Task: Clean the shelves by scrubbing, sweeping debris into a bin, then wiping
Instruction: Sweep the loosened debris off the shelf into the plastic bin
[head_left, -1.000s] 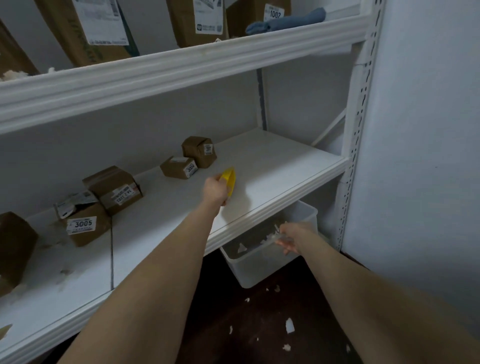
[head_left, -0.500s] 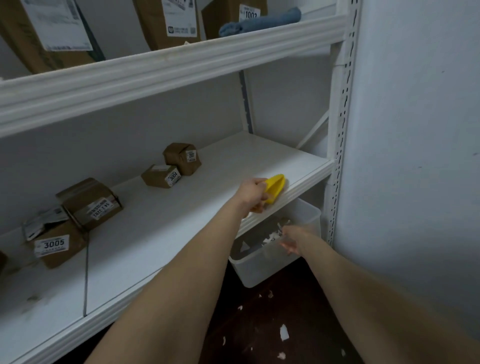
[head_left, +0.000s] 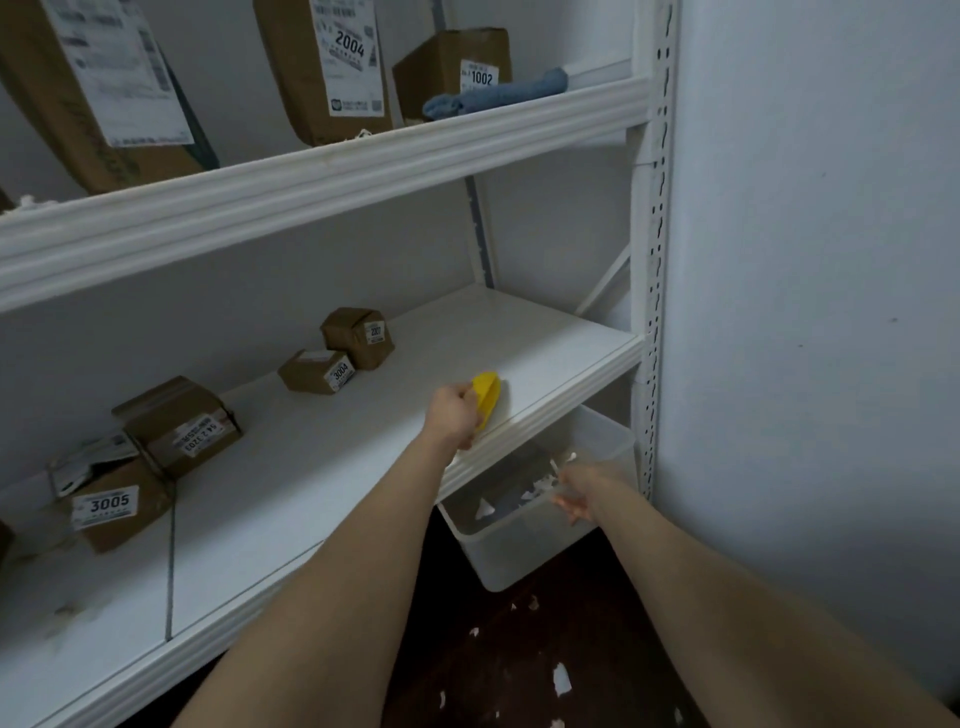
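Note:
My left hand (head_left: 451, 420) grips a yellow brush (head_left: 487, 394) and holds it on the white middle shelf (head_left: 545, 338), close to the shelf's front edge. Below that edge, my right hand (head_left: 579, 486) holds the near rim of a clear plastic bin (head_left: 524, 551) that is tilted up under the shelf. White paper scraps lie inside the bin. A folded blue cloth (head_left: 493, 96) lies on the upper shelf (head_left: 322, 176) at the right.
Several small labelled cardboard boxes (head_left: 179, 426) sit along the back and left of the middle shelf. Larger boxes (head_left: 327, 67) lean on the upper shelf. A white wall (head_left: 810, 312) stands close on the right. White scraps (head_left: 561, 678) dot the dark floor.
My left hand pushed the brush right to the shelf's front edge, then drew it back a little to the left. My right hand keeps the bin under the edge.

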